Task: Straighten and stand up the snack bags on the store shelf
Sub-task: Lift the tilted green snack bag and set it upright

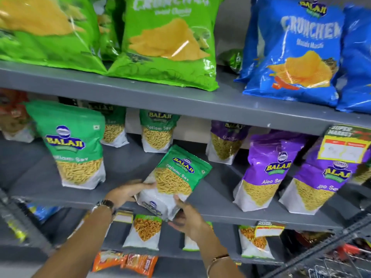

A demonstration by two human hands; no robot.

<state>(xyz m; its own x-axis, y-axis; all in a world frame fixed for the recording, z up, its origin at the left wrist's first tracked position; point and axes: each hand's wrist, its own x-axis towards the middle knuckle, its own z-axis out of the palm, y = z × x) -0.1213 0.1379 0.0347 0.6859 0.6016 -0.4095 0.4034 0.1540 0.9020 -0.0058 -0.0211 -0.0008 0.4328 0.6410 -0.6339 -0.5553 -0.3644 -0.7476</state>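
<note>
Both hands were clamped on a green Ratlami Sev pouch (176, 177): the left hand (128, 190) had its fingers wrapped round the pouch's lower left edge, and the right hand (187, 217) cupped the white base from below and to the right, thumb up against the front face. The pouch was tilted, its top leaning to the right, and its base sat at the front lip of the middle shelf (230, 214), partly over the edge rather than squarely on the board. To its left stood a larger green pouch (75, 147), upright; behind it two more green pouches (157, 133) stood against the back of the shelf. On the right stood the purple Aloo Sev pouches (267, 171), the nearest of them leaning a little. Above, big green (168, 43) and blue chip bags (299, 53) rested on the upper shelf. The risk lay, I judged, in the base: if it were let go while part of it overhung the lip, the soft pouch would likely tip forward off the shelf. Swinging the tilted top upright with too wide a sweep could also knock the purple pouches, which were not well settled themselves.
</note>
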